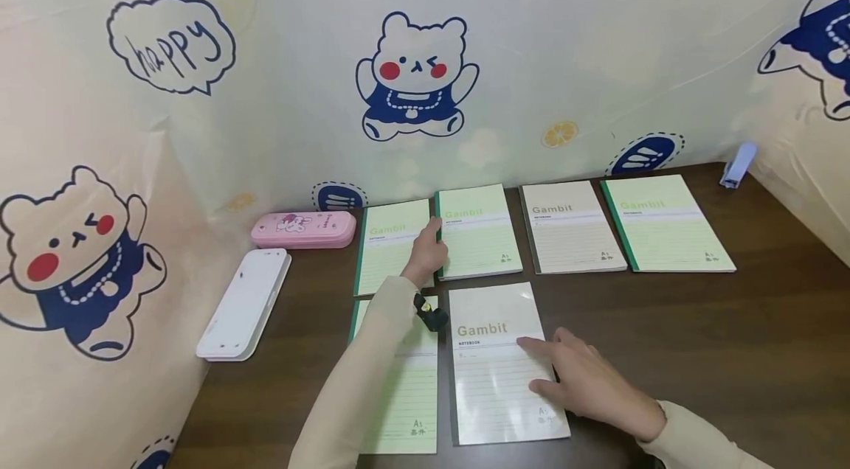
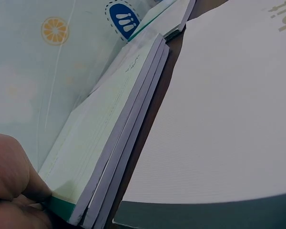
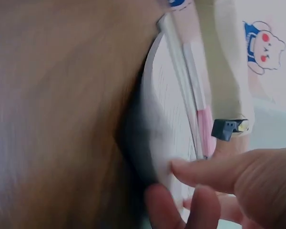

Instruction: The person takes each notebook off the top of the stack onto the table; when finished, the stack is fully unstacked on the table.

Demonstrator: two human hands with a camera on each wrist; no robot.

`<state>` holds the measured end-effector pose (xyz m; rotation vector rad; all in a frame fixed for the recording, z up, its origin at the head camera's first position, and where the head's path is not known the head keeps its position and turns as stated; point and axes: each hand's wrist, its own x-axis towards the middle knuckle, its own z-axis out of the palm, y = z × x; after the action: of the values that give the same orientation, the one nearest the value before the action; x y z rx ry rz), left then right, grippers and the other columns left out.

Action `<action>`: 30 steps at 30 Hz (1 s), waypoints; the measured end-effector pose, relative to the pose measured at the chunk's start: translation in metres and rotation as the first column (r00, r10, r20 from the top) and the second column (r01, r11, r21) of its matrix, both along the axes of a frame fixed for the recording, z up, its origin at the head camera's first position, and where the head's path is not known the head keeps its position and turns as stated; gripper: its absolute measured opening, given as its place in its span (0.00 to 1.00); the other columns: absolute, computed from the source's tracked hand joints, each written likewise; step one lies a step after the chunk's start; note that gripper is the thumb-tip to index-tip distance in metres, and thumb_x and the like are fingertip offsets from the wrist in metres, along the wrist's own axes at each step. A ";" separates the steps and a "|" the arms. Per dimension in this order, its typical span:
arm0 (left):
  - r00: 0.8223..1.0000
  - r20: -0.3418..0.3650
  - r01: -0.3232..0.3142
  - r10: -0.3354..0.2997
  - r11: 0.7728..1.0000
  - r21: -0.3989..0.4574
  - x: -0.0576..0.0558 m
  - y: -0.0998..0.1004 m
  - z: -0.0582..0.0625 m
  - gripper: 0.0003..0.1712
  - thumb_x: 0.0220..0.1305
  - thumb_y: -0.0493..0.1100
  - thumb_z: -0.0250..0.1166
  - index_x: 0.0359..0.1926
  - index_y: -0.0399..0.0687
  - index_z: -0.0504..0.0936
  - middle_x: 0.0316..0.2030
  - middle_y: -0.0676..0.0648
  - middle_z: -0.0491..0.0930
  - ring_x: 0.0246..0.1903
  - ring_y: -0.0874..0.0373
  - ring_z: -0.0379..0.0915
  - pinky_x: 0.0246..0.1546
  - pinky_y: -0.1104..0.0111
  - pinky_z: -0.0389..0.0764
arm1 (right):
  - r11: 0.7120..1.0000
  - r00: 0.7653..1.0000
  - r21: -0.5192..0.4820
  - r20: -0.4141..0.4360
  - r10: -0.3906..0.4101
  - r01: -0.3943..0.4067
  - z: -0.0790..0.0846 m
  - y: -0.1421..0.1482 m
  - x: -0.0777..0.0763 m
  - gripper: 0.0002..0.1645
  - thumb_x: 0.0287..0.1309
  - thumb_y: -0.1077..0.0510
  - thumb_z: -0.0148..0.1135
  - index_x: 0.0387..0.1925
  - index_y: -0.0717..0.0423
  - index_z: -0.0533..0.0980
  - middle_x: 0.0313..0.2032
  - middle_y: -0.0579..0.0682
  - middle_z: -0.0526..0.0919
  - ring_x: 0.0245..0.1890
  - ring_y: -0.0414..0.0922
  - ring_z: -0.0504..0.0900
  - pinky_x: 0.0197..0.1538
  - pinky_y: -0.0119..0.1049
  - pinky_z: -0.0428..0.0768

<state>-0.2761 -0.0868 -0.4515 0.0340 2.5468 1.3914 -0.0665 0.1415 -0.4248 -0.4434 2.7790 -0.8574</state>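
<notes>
My left hand (image 1: 426,251) reaches to the back row, its fingers touching the green spine of a pale green Gambit notebook (image 1: 478,240). That notebook tops a small pile, whose layered edges (image 2: 128,129) show in the left wrist view. A matching green notebook (image 1: 392,229) lies just left of this hand. In front, a pale grey Gambit notebook (image 1: 494,380) lies face up. My right hand (image 1: 591,380) is over its right side, index finger extended and thumb apart. The right wrist view is blurred, with the right hand's fingers (image 3: 205,174) beside a notebook edge.
A green notebook (image 1: 408,395) lies front left, partly under my left forearm. Farther right in the back row are a grey notebook (image 1: 571,233) and a green notebook (image 1: 674,233). A pink case (image 1: 305,233), a white case (image 1: 246,307) and a blue stapler-like object (image 1: 738,165) flank them.
</notes>
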 end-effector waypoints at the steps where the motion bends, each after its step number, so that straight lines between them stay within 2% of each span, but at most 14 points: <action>1: 1.000 -0.001 -0.003 0.003 1.000 0.001 0.000 0.000 0.000 0.35 0.69 0.29 0.40 0.76 0.45 0.49 0.78 0.47 0.40 0.77 0.50 0.34 0.76 0.55 0.46 | 1.000 1.000 0.017 0.014 -0.009 0.009 0.002 -0.001 -0.001 0.34 0.46 0.55 0.76 0.58 0.50 0.78 0.24 0.46 0.69 0.20 0.40 0.62 0.20 0.29 0.60; 3: 1.000 -0.003 -0.010 0.010 1.000 0.001 0.000 0.000 0.000 0.35 0.69 0.29 0.40 0.76 0.45 0.49 0.78 0.47 0.40 0.77 0.50 0.34 0.76 0.55 0.46 | 0.998 1.000 0.055 0.010 -0.015 0.014 0.009 -0.001 -0.006 0.34 0.46 0.53 0.75 0.58 0.48 0.78 0.25 0.46 0.69 0.20 0.40 0.62 0.20 0.29 0.61; 5: 1.000 -0.005 -0.018 0.018 1.000 0.001 0.000 0.000 0.000 0.35 0.69 0.29 0.40 0.76 0.45 0.49 0.78 0.47 0.40 0.77 0.50 0.34 0.76 0.56 0.46 | 0.999 0.999 0.051 -0.043 0.008 -0.005 0.016 0.002 -0.016 0.34 0.47 0.52 0.75 0.59 0.50 0.77 0.25 0.47 0.71 0.21 0.40 0.63 0.21 0.29 0.62; 8: 1.000 -0.012 -0.024 0.024 1.000 0.004 0.000 0.002 0.000 0.35 0.69 0.29 0.40 0.76 0.44 0.49 0.77 0.47 0.40 0.77 0.50 0.35 0.76 0.56 0.46 | 0.999 0.989 -0.018 -0.143 0.031 -0.034 0.025 0.007 -0.047 0.33 0.52 0.54 0.72 0.61 0.55 0.75 0.24 0.48 0.74 0.21 0.39 0.66 0.20 0.30 0.67; 9: 1.000 -0.014 -0.024 0.024 1.000 0.003 0.000 0.002 0.000 0.35 0.69 0.29 0.40 0.76 0.44 0.49 0.77 0.47 0.41 0.77 0.50 0.35 0.76 0.56 0.45 | 0.998 0.986 -0.046 -0.161 0.030 -0.038 0.027 0.008 -0.061 0.33 0.53 0.55 0.71 0.61 0.56 0.74 0.26 0.49 0.77 0.22 0.40 0.71 0.22 0.30 0.71; 12: 1.000 -0.013 -0.026 0.026 1.000 -0.007 0.000 0.003 -0.001 0.34 0.70 0.30 0.40 0.76 0.45 0.50 0.77 0.47 0.41 0.77 0.50 0.35 0.76 0.57 0.46 | 0.993 0.992 -0.116 -0.124 -0.003 -0.012 0.028 0.006 -0.106 0.32 0.57 0.55 0.68 0.63 0.58 0.71 0.34 0.57 0.84 0.30 0.46 0.82 0.30 0.38 0.81; 15: 1.000 -0.010 -0.027 0.027 1.000 -0.013 -0.001 0.003 -0.002 0.34 0.71 0.31 0.40 0.76 0.46 0.50 0.77 0.48 0.41 0.77 0.51 0.36 0.76 0.57 0.47 | 0.991 0.997 -0.117 -0.043 -0.067 0.062 0.023 0.000 -0.147 0.34 0.60 0.52 0.66 0.65 0.58 0.69 0.49 0.62 0.83 0.42 0.52 0.83 0.44 0.46 0.81; 18: 1.000 -0.006 -0.016 0.016 1.000 -0.001 0.000 0.004 -0.002 0.33 0.71 0.31 0.39 0.76 0.47 0.50 0.78 0.48 0.41 0.77 0.51 0.35 0.76 0.57 0.48 | 0.987 0.990 -0.076 0.022 -0.140 0.142 0.013 -0.007 -0.177 0.37 0.58 0.50 0.66 0.66 0.60 0.68 0.57 0.65 0.77 0.50 0.58 0.79 0.54 0.52 0.78; 22: 1.000 -0.001 -0.008 0.008 1.000 0.004 0.001 0.005 -0.001 0.34 0.71 0.31 0.40 0.76 0.47 0.49 0.78 0.48 0.40 0.77 0.51 0.35 0.76 0.56 0.48 | 0.980 0.980 -0.040 0.037 -0.193 0.195 -0.001 -0.016 -0.195 0.40 0.55 0.50 0.70 0.65 0.64 0.68 0.63 0.66 0.71 0.63 0.62 0.70 0.63 0.56 0.73; 30: 0.999 -0.006 -0.033 0.033 0.999 -0.014 0.000 0.004 -0.001 0.33 0.72 0.31 0.39 0.76 0.46 0.50 0.78 0.48 0.41 0.77 0.51 0.35 0.76 0.57 0.47 | 0.973 0.975 -0.067 -0.010 -0.221 0.220 -0.012 -0.023 -0.199 0.40 0.51 0.52 0.73 0.62 0.65 0.71 0.62 0.66 0.72 0.65 0.64 0.67 0.65 0.58 0.69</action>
<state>-0.2759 -0.0823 -0.4527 -0.0062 2.5730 1.3873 -0.2651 0.1186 -0.4365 -0.1532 2.8608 -0.9981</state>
